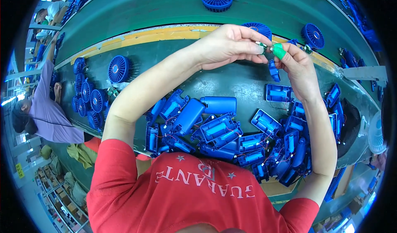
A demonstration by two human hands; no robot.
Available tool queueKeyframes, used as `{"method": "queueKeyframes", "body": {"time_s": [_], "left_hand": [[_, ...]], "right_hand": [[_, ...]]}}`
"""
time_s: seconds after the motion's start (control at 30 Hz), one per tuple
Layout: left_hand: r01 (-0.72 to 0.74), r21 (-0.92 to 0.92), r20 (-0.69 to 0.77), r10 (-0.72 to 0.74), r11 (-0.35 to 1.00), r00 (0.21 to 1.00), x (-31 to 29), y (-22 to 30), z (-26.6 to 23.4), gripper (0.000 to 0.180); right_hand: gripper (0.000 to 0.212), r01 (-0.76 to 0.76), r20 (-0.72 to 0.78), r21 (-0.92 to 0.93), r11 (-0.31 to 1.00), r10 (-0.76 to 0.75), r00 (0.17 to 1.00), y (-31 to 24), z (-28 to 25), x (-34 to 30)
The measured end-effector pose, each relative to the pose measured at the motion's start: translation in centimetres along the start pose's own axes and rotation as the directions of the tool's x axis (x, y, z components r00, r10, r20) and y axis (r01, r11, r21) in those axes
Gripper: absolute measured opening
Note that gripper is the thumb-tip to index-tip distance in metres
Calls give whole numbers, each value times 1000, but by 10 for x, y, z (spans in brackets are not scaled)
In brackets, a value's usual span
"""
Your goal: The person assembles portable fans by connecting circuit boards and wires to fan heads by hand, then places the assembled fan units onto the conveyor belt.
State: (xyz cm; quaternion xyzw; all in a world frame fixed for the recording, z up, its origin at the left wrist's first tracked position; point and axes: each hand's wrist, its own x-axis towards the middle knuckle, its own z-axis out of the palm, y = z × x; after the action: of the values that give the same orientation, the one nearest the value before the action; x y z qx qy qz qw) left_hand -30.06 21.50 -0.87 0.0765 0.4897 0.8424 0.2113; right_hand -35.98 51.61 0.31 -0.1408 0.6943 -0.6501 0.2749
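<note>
Over the far side of the bench, my two hands meet fingertip to fingertip. My left hand point(231, 46) pinches a small green circuit board point(261, 46) between thumb and fingers. Opposite it, my right hand point(300, 67) is closed in a pinch, with green tape point(279, 51) wrapped round one digit; what its tips grip is too small to make out. A blue plastic part point(273, 70) hangs just below the fingertips, against the right hand. Partly hidden behind the left fingers is a round blue fan head point(258, 27).
Many blue casings point(219, 129) with thin wires lie heaped close to my body. Several fan heads point(85, 91) cluster at the left; one fan head point(118, 69) stands apart. Beyond a yellow edge strip point(165, 33) runs a green conveyor belt point(157, 9). A co-worker point(53, 117) sits at left.
</note>
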Motion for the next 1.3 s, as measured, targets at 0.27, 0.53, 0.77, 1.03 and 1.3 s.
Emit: {"method": "queueKeyframes", "body": {"time_s": [0.27,0.53,0.77,1.03,1.3], "left_hand": [[-13,54,-17,14,998,1000,-3,0,1,43],[-43,81,-65,48,996,997,0,-6,1,38],[-36,112,-87,46,993,995,1,-8,1,40],[-84,99,-58,91,991,994,10,-19,-3,29],[-79,164,-57,89,983,994,22,-14,4,29]], "right_hand": [[34,17,33,8,1000,-17,999,-5,13,-5],[32,23,41,30,999,-24,999,-5,14,-8],[31,19,55,51,999,-21,998,-9,17,-10],[28,-67,110,102,992,56,992,-12,11,-8],[25,-167,188,336,927,108,976,-5,-6,-4]]}}
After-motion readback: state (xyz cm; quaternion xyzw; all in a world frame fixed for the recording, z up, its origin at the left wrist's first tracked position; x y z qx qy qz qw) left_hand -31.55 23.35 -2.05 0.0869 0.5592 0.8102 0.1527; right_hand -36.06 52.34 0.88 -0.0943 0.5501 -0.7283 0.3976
